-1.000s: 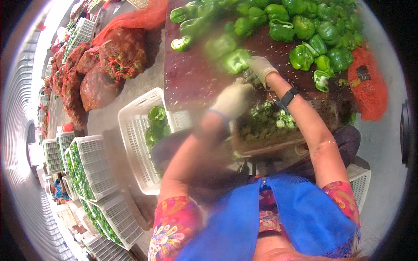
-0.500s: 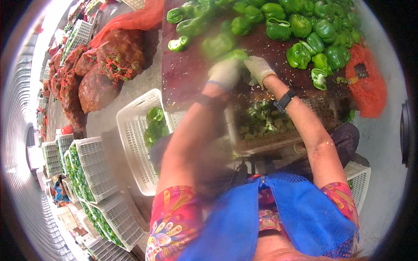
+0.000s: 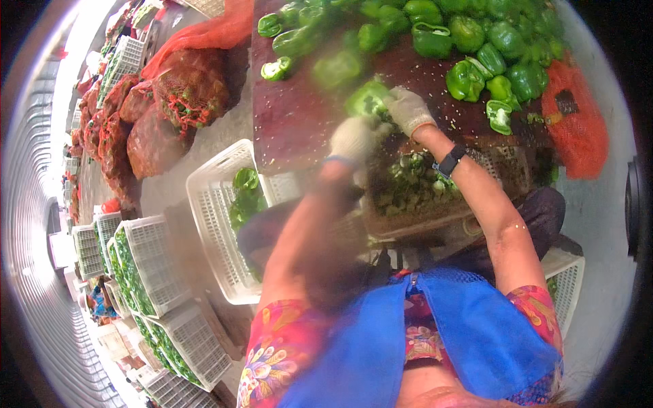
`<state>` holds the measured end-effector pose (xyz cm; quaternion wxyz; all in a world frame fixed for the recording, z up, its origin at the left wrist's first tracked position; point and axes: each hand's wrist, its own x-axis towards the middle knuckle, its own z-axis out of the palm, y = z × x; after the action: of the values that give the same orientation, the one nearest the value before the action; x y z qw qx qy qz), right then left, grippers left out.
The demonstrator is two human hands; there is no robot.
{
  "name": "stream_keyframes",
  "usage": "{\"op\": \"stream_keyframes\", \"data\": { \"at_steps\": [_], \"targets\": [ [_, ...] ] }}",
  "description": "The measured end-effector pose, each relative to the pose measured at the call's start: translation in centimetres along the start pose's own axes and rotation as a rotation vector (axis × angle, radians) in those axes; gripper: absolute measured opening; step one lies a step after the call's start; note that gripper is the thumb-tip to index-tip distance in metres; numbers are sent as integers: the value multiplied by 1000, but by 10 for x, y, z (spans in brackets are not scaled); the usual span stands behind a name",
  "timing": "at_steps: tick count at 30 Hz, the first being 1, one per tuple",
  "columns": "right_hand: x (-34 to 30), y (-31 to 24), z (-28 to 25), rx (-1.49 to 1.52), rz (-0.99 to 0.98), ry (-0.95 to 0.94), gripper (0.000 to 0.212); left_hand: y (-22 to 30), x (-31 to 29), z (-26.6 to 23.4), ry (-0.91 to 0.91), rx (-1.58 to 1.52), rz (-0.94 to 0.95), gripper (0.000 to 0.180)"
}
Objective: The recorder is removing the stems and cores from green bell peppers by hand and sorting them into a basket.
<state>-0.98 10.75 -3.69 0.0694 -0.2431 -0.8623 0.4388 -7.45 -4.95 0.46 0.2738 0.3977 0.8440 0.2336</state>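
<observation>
Pinched at three o'clock by the right hand [image 3: 410, 111], the cut pepper [image 3: 366, 100] could slip if the left hand [image 3: 354, 140], grip unclear, jerks.

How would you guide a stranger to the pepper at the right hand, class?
Find the dark red table, then the gloved right hand near its front edge. Against that hand is the green pepper, the only one visible touching a hand.

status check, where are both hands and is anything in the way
Right hand at edge of cut green pepper. Left hand close on near side, grip blurred. Another pepper just beyond, seemingly not blocking.
</observation>
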Motion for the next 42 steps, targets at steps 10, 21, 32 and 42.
{"op": "stream_keyframes", "data": {
  "at_steps": [10,21,32,42],
  "targets": [
    [-18,-21,-11,-16,32,93,38,4,10,-33,365,271,66,39],
    [-23,-44,-14,77,192,23,32,-23,45,-19,205,459,37,25],
    [28,38,-57,-49,289,70,32,-30,-16,-55,-361,-356,565,41],
    [-2,-71,-30,-142,-42,235,55,2,71,-122,-45,464,189,59]
  ]
}}
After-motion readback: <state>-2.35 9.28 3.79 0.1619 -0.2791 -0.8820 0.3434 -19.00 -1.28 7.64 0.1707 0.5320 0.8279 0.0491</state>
